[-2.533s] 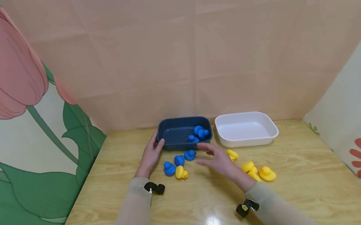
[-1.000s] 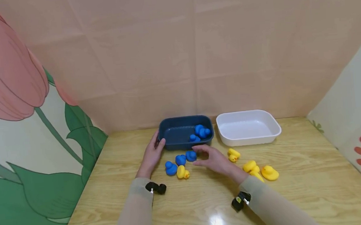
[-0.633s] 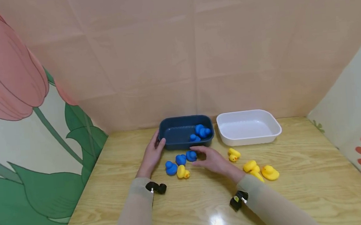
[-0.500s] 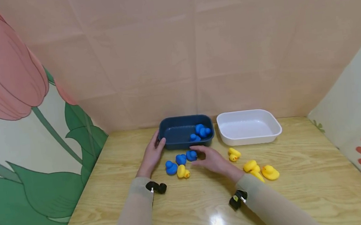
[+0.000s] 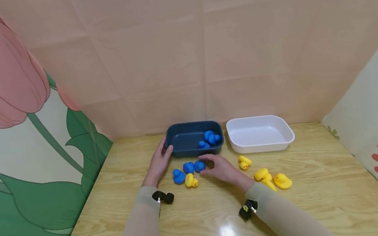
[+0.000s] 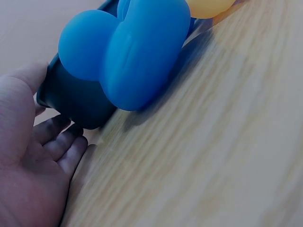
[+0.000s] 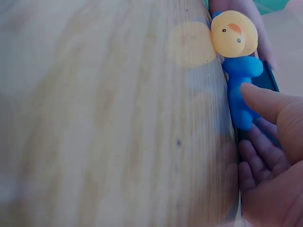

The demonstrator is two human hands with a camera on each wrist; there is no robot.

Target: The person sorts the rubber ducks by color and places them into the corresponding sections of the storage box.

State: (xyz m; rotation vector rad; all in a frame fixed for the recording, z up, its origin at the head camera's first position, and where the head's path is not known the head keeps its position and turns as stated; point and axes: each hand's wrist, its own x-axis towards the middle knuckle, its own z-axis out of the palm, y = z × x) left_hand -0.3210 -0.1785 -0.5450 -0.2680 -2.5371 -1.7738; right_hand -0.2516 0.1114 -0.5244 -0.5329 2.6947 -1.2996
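Observation:
My left hand [image 5: 158,164] grips the left end of a dark blue tray [image 5: 184,142], thumb at the rim and the other fingers along the outside. Inside the tray, blue rubber ducks [image 5: 213,139] sit at its right end. Just in front of the tray, my right hand [image 5: 222,170] pinches a blue rubber duck [image 5: 199,165] between thumb and fingers. The right wrist view has the thumb [image 7: 262,101] across this duck [image 7: 239,106]. Two more blue ducks [image 5: 178,176] and a yellow duck [image 5: 190,180] lie close by on its left.
A white tray [image 5: 260,136] stands to the right of the dark one. Several yellow ducks [image 5: 282,181] lie on the wooden table [image 5: 197,217] right of my right wrist. A pinkish cloth backdrop [image 5: 171,60] hangs close behind both trays.
My right hand has moved left from beside the blue duck and its fingers have closed in on it. The duck has shifted slightly toward me. My left hand stays at the tray.

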